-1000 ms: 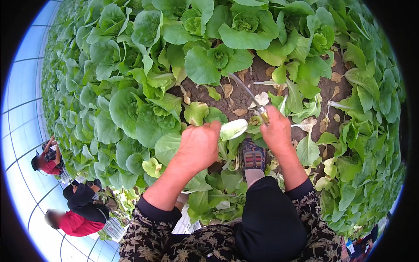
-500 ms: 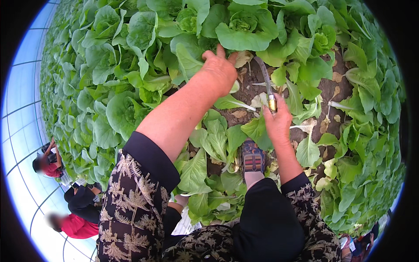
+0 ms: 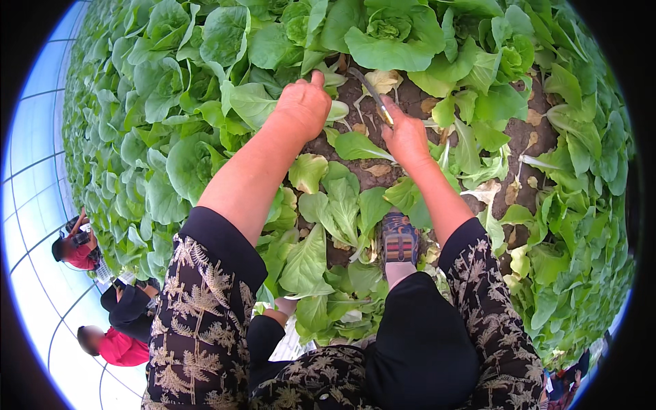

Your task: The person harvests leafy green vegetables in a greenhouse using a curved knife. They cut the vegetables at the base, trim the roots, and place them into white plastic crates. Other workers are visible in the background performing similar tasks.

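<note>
My left hand [image 3: 305,108] is closed at the base of a leafy green vegetable [image 3: 254,104], which leans left; its fingertips are partly hidden among the leaves. In my right hand [image 3: 406,137] is a sickle [image 3: 370,87] with a thin curved metal blade, its handle mostly covered by the fingers. The blade points up and left toward the plant's base, close to my left hand; whether it touches the stem I cannot tell. Beside the blade lies a withered yellowish leaf [image 3: 384,80]. A loose green leaf with a white stalk [image 3: 361,146] rests on the soil below my hands.
Dense rows of leafy greens [image 3: 396,31] stand ahead and to both sides. Bare brown soil [image 3: 410,101] carries fallen leaves. My shoe [image 3: 400,239] stands among cut leaves [image 3: 338,208]. At the far left, two people [image 3: 123,347] in red tops are low beside the bed.
My left hand has moved left and closed, tilting the leaves leftward. My right hand has brought the sickle up and left, nearer the plant's base.
</note>
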Motion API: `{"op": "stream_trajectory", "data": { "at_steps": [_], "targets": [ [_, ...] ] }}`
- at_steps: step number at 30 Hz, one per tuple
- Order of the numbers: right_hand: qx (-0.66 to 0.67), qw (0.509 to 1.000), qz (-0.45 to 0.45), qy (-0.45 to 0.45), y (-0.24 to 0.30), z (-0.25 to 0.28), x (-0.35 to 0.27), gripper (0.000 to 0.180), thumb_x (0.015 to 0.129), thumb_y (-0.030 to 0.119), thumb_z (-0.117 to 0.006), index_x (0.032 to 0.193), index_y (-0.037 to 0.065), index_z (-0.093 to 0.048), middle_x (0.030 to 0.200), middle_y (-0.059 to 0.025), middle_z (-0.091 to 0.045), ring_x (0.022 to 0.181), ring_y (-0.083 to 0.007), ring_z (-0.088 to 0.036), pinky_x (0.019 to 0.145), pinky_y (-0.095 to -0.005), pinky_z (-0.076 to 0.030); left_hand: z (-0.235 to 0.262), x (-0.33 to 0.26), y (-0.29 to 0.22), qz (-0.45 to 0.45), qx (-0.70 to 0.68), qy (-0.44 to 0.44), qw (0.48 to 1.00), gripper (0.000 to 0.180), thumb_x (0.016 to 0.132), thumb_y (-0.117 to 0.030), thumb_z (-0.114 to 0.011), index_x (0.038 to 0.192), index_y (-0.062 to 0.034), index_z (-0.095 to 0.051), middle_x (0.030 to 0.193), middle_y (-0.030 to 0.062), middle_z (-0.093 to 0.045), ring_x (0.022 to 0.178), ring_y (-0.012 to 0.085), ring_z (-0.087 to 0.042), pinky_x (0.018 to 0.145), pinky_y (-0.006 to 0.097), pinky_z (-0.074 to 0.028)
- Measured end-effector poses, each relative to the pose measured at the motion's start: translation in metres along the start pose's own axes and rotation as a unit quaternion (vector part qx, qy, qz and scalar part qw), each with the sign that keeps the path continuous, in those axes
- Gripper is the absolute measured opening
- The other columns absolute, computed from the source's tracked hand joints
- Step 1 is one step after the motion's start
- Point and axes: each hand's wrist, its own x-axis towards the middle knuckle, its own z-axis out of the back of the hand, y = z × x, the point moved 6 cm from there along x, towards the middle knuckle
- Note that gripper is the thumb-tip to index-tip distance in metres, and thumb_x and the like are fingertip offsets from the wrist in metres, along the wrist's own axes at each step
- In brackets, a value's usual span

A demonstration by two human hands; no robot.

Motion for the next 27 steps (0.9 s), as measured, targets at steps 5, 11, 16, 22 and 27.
{"op": "stream_trajectory", "data": {
  "at_steps": [5,11,16,22,27],
  "targets": [
    [-0.041,0.998,-0.001,0.047,0.0,-0.017,0.007,0.061,0.075,0.009,-0.065,0.134,0.019,-0.052,0.082,-0.0207,-0.066,0.076,-0.04,-0.064,0.071,-0.0487,-0.052,-0.015,-0.007,0.006,-0.001,-0.032,-0.037,0.999,0.025,0.074,-0.002,-0.061,0.099,-0.001,-0.065,0.118,0.0193,-0.053,0.1,0.0311,-0.062,0.085,0.039,-0.052],
    [-0.039,0.997,-0.004,0.062,0.003,-0.028,0.006,0.062,0.074,0.008,-0.064,0.135,0.013,-0.05,0.078,-0.0232,-0.065,0.075,-0.0402,-0.064,0.071,-0.049,-0.052,-0.023,-0.01,0.004,-0.004,-0.075,-0.038,0.996,0.026,0.076,0.0,-0.06,0.101,-0.0022,-0.064,0.111,0.0188,-0.055,0.1,0.0322,-0.061,0.085,0.04,-0.052],
    [-0.053,0.995,-0.008,0.086,0.004,-0.035,0.009,0.06,0.077,0.006,-0.058,0.136,0.014,-0.049,0.081,-0.0233,-0.066,0.076,-0.0402,-0.064,0.072,-0.0488,-0.052,-0.021,-0.015,0.006,0.015,-0.108,-0.05,0.993,0.024,0.075,-0.003,-0.063,0.098,-0.0042,-0.069,0.115,0.018,-0.058,0.102,0.032,-0.063,0.086,0.04,-0.053],
    [-0.093,0.99,-0.014,0.108,0.007,-0.043,0.026,0.059,0.079,0.006,-0.056,0.136,0.018,-0.048,0.082,-0.025,-0.065,0.077,-0.0429,-0.063,0.074,-0.0513,-0.051,-0.025,-0.015,0.01,0.051,-0.155,-0.023,0.986,0.025,0.076,0.0,-0.062,0.099,-0.0034,-0.068,0.117,0.0179,-0.056,0.106,0.0348,-0.061,0.089,0.042,-0.052],
    [-0.072,0.992,-0.001,0.106,0.002,-0.041,0.006,0.061,0.08,0.006,-0.055,0.139,0.02,-0.046,0.079,-0.0238,-0.065,0.075,-0.0414,-0.064,0.072,-0.0501,-0.052,-0.029,-0.022,0.01,0.052,-0.184,-0.027,0.981,0.028,0.075,0.003,-0.061,0.101,-0.0037,-0.067,0.118,0.0196,-0.055,0.105,0.0353,-0.061,0.09,0.042,-0.052]
  ]
}}
